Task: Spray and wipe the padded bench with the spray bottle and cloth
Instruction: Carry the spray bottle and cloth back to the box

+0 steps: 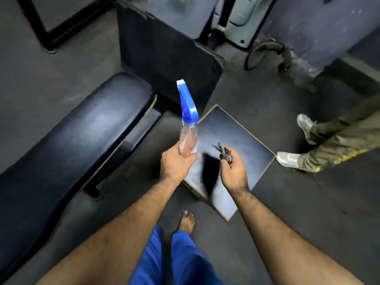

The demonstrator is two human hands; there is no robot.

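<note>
A long black padded bench (78,136) stretches from the lower left toward the middle of the view. My left hand (174,163) grips the lower body of a clear spray bottle (188,138), whose blue and white trigger head points up and away. My right hand (232,167) holds a dark cloth (211,171); a bunched end sticks out above the fingers and the rest hangs blurred below. Both hands are to the right of the bench, above a low box.
A low box with a dark top (236,140) sits on the floor under my hands. An upright black pad (164,52) stands behind the bench end. Another person's legs and pale shoes (287,159) are at the right. My bare foot (186,221) is on the dark floor.
</note>
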